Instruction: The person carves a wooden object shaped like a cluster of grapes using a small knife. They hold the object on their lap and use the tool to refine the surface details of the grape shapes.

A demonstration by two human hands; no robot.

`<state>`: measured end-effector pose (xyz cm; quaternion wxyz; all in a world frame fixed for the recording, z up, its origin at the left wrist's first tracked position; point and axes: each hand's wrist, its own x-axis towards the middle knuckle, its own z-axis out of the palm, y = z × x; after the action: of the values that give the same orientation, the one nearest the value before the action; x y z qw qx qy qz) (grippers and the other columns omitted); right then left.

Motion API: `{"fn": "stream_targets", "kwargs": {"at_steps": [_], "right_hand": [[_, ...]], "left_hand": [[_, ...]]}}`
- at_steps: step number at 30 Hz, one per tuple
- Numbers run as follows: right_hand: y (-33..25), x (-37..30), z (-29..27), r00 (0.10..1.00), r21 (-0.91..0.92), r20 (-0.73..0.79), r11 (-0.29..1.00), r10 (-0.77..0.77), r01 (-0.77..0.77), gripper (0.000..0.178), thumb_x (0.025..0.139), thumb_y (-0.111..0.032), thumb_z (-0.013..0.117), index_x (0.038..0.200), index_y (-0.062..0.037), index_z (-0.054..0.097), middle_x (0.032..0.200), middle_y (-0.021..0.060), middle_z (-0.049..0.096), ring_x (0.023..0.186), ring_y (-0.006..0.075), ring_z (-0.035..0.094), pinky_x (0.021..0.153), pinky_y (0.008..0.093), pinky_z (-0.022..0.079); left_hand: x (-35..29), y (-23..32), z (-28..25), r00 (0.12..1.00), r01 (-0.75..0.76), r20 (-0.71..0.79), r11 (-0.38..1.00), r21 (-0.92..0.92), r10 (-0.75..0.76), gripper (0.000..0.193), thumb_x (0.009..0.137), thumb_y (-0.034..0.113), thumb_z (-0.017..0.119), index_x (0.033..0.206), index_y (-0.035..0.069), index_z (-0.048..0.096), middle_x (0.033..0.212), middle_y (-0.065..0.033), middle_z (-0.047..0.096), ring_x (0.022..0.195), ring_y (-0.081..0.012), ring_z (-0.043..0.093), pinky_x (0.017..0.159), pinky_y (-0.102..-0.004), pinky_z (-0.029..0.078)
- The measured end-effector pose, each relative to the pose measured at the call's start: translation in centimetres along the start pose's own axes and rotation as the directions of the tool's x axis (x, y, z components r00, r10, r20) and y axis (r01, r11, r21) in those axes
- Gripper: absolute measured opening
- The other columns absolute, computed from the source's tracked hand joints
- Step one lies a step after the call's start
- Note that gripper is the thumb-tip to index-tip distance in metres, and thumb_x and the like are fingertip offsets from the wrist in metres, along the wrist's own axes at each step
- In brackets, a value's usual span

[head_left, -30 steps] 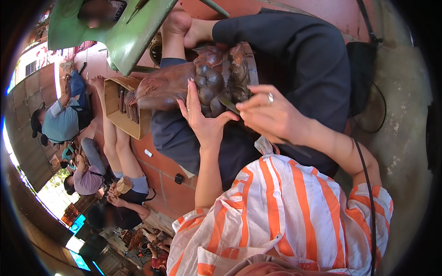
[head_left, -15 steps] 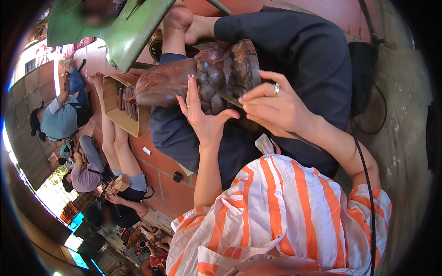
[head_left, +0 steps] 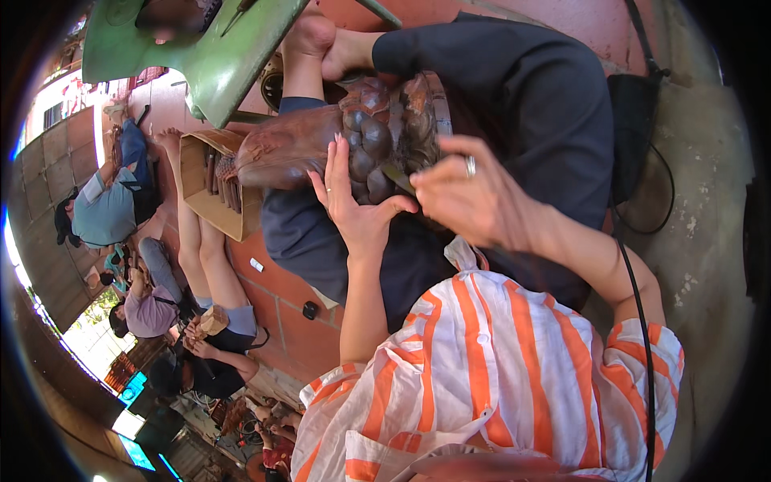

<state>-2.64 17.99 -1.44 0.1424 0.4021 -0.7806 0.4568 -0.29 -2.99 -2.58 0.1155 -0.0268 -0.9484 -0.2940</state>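
Note:
A dark brown wood carving (head_left: 289,145) lies across my lap, smooth and rounded at the left, with a cluster of round knobs and deeper relief at the right. My left hand (head_left: 353,201) rests against its near side, fingers stretched out and thumb spread apart. My right hand (head_left: 474,193) is closed round a slim metal file (head_left: 397,177), whose flat tip meets the carving beside the knobs. Motion blurs the right hand, and the rest of the tool is hidden in and behind it.
A cardboard box (head_left: 210,215) of slender wooden-handled tools stands left of the carving. Beyond it is a green plastic chair (head_left: 201,56). A black cable (head_left: 638,321) hangs by my right arm. Several people sit at the left; one's bare legs (head_left: 210,261) reach near the box.
My right hand has shifted slightly and turned, its ring finger lifted and blurred, with the file's tip drawn a little back and less of its shaft showing. My left hand has barely moved.

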Motion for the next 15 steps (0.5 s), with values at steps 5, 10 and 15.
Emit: {"fn": "stream_targets", "kwargs": {"at_steps": [5, 10, 15], "right_hand": [[-0.5, -1.3, -1.2, 0.998, 0.186, 0.056, 0.982, -0.027, 0.016, 0.011, 0.074, -0.009, 0.07, 0.082, -0.0049, 0.064, 0.086, 0.0025, 0.066, 0.094, 0.0172, 0.064, 0.102, 0.0485, 0.038], [0.1, 0.4, -0.6, 0.999, 0.074, -0.018, 0.996, 0.041, -0.04, 0.011, 0.074, -0.009, 0.069, 0.083, -0.0051, 0.064, 0.088, 0.0025, 0.066, 0.097, 0.016, 0.063, 0.103, 0.0475, 0.037], [-1.6, -1.1, -1.4, 0.997, 0.118, 0.073, 0.993, -0.027, 0.018, 0.008, 0.075, -0.01, 0.067, 0.081, -0.0057, 0.064, 0.088, 0.0037, 0.066, 0.094, 0.0146, 0.063, 0.104, 0.0477, 0.036]], "left_hand": [[-0.5, 0.1, -0.5, 0.997, -0.076, -0.031, 0.997, -0.003, 0.076, 0.113, 0.049, 0.066, 0.078, 0.138, 0.004, 0.045, 0.138, -0.0078, 0.053, 0.135, -0.0304, 0.044, 0.115, -0.0572, 0.013], [-0.2, 0.0, 0.0, 0.999, -0.03, -0.017, 1.0, -0.002, 0.03, 0.11, 0.049, 0.066, 0.079, 0.136, 0.007, 0.047, 0.137, -0.0057, 0.054, 0.135, -0.0298, 0.043, 0.116, -0.0572, 0.012], [-0.2, 0.8, -0.2, 0.999, -0.009, -0.036, 1.0, 0.006, 0.01, 0.107, 0.05, 0.066, 0.078, 0.135, 0.007, 0.048, 0.137, -0.0054, 0.054, 0.135, -0.0297, 0.044, 0.116, -0.0571, 0.012]]}}
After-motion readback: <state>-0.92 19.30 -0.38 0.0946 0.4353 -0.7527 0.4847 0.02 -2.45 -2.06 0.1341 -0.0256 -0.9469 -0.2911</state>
